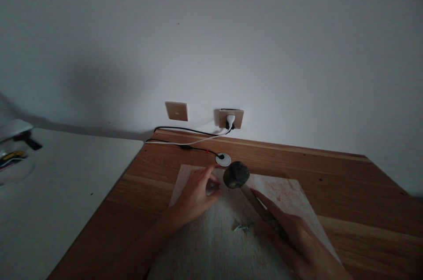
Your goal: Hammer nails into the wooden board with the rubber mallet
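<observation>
My right hand [294, 231] is wrapped round the handle of a mallet [254, 203] with a dark, rounded head. The mallet head hangs over the pale board [211, 245], just right of my left fingertips. My left hand [200, 187] is curled with thumb and fingers nearly meeting above the board. A tiny, light speck shows at those fingertips, too small to name. Between my hands a little heap of metal screws or nails [243, 226] lies on the board.
Beneath the board is a wooden desktop [350, 192]. Cables [194, 141] run along its back to a plugged wall socket [231, 119]; one enters a round white grommet [223, 159]. A white table [82, 174] adjoins on the left, with a clear container [15, 165] on it.
</observation>
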Available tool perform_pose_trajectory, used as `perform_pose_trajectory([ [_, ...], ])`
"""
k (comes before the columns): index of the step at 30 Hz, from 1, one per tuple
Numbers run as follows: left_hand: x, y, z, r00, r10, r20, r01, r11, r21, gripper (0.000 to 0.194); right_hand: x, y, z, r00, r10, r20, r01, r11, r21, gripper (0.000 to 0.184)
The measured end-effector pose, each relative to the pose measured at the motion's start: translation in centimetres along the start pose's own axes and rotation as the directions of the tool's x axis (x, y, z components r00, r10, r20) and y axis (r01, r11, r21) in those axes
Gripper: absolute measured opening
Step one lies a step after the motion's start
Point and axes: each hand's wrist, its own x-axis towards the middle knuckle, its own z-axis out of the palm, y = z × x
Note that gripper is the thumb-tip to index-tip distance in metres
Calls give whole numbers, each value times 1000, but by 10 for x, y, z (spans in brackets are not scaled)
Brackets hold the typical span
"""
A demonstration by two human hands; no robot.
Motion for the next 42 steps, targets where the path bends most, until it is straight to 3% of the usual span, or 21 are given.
perform_pose_trajectory([
  [3,-1,4,-6,998,-17,-55,17,1000,-1,64,2,4,-5,995,93,-49,-88,992,90,64],
  [7,-6,28,-13,983,75,-169,-61,994,88,25,7,6,-13,977,189,-96,-164,962,218,72],
  [8,-9,36,-13,982,121,-145,-104,987,120,20,8,7,-14,975,194,-108,-166,960,227,74],
  [10,-17,52,-8,974,226,2,-223,957,185,18,10,8,-14,971,201,-127,-170,960,220,75],
  [12,-26,64,1,932,318,172,-354,899,256,16,12,8,-14,969,199,-143,-168,964,207,74],
  [14,-34,69,11,897,356,262,-430,842,326,14,13,9,-13,971,188,-145,-157,966,204,74],
  [19,-39,64,21,887,354,298,-454,787,418,15,13,9,-11,973,170,-154,-139,971,197,72],
  [23,-34,69,15,812,433,392,-580,675,455,15,12,10,-12,976,172,-135,-141,967,213,73],
  [27,-33,80,18,760,463,456,-649,584,488,17,13,11,-12,963,151,-223,-115,979,167,72],
  [31,-30,80,20,782,452,428,-623,591,513,12,13,11,-13,957,146,-249,-103,979,179,71],
  [33,-23,74,16,822,438,363,-569,663,487,11,13,10,-13,958,140,-252,-92,977,194,70],
  [37,2,52,5,926,357,124,-377,858,348,20,12,8,-14,960,150,-237,-107,977,183,71],
  [39,14,42,0,954,293,56,-297,915,275,22,12,8,-14,960,175,-218,-132,971,199,72],
  [42,23,35,-4,966,241,90,-257,923,287,23,12,12,-12,961,177,-212,-127,965,228,71],
])
